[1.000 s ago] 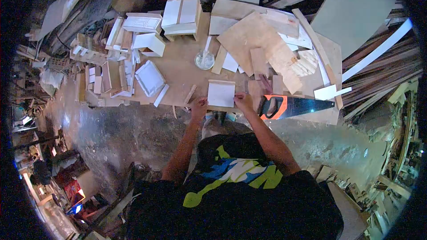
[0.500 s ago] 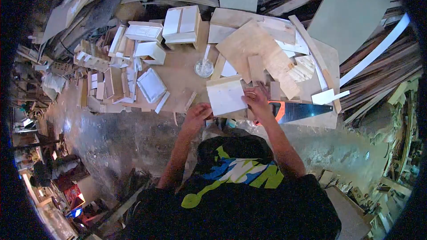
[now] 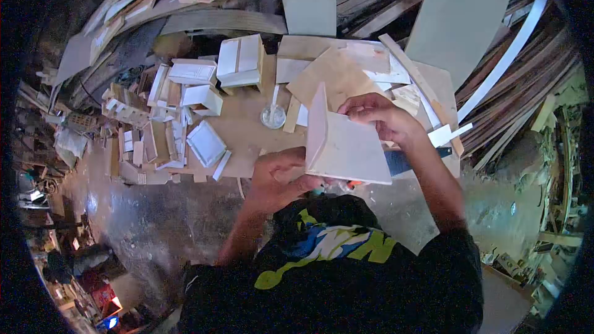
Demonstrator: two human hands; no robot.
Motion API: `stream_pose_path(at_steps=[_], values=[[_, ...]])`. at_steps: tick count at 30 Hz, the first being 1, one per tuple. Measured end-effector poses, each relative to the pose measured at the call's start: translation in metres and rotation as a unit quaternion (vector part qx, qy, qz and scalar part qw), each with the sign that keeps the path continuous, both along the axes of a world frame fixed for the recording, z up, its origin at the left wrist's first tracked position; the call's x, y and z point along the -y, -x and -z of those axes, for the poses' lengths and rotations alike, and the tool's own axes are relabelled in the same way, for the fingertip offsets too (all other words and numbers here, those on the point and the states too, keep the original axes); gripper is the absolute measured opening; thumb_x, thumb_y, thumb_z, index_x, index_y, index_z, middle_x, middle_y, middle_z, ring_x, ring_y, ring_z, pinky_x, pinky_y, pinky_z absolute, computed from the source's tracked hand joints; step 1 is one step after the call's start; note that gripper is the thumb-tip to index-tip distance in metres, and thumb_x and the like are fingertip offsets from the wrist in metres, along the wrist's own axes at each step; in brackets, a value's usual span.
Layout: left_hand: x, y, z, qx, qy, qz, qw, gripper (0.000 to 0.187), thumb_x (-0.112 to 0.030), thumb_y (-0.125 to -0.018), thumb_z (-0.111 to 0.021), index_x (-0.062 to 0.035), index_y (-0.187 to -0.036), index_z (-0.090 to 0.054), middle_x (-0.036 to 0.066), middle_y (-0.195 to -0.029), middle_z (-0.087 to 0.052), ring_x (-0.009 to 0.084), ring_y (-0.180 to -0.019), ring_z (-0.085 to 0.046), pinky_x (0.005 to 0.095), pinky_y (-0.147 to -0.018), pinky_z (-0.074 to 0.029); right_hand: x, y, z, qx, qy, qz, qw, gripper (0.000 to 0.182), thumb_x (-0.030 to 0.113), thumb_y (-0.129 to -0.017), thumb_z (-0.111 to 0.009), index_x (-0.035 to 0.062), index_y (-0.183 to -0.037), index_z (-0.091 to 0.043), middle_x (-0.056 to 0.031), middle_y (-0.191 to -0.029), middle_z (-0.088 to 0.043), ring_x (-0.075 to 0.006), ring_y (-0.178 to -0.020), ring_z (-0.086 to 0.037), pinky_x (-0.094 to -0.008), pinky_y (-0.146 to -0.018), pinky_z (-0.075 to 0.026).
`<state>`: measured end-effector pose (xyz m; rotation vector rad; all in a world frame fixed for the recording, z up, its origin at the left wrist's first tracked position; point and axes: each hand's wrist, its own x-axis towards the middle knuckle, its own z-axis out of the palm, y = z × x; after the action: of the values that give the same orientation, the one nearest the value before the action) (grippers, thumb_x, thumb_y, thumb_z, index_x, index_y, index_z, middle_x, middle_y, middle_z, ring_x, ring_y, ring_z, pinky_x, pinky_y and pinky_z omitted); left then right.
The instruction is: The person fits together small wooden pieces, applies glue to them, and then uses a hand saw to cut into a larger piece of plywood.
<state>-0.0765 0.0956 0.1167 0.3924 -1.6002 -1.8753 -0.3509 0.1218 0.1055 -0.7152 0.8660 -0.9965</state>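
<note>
An L-shaped piece of two joined white-faced boards [image 3: 349, 148] is held up over the front of the table, close to my chest. My right hand [image 3: 383, 119] pinches its upper edge, thumb and fingers closed on it. At the piece's lower left corner, my left hand [image 3: 281, 176] grips it, with the thumb stretched underneath and the fingertips partly hidden behind the board. Behind the piece and my right forearm, a handsaw [image 3: 398, 163] lies on the table, mostly covered; a bit of orange handle shows below the board.
The wooden table [image 3: 244, 130] carries a glass jar [image 3: 273, 116] with a white stick in it. Several small white-faced boxes [image 3: 240, 62] crowd its left side. Plywood sheets [image 3: 328, 74] and offcuts lie at the right. Long strips of wood [image 3: 526, 80] are stacked beyond.
The piece has come up nearer to the camera and turned, so its upright second board now shows. Both hands rose with it, and my right hand shifted to the upper edge.
</note>
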Motion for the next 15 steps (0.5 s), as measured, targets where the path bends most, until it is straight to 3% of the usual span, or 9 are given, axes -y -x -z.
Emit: stream_pose_path(at_steps=[4,15], values=[[0.008,0.013,-0.010,-0.027,-0.023,0.032,0.999,0.015,-0.002,-0.082,-0.065,0.0034,-0.096,-0.064,0.012,-0.092,-0.066,0.0210,-0.085,-0.063,0.0352,-0.081,-0.048,0.017,0.009,-0.012,-0.038,-0.017,-0.020,0.999,0.027,0.007,-0.076,-0.068,-0.0025,-0.101,-0.064,-0.0083,-0.093,-0.067,-0.0148,-0.087,-0.063,-0.0254,-0.077,-0.050],[0.012,0.012,-0.006,-0.070,-0.070,-0.047,0.994,0.017,-0.004,-0.082,-0.066,0.0068,-0.095,-0.063,0.014,-0.083,-0.066,0.0226,-0.075,-0.065,0.0371,-0.073,-0.052,0.038,0.010,-0.048,-0.080,0.016,-0.018,0.996,0.026,0.008,-0.077,-0.068,-0.0027,-0.101,-0.065,-0.0077,-0.094,-0.067,-0.0144,-0.087,-0.063,-0.0255,-0.080,-0.049]])
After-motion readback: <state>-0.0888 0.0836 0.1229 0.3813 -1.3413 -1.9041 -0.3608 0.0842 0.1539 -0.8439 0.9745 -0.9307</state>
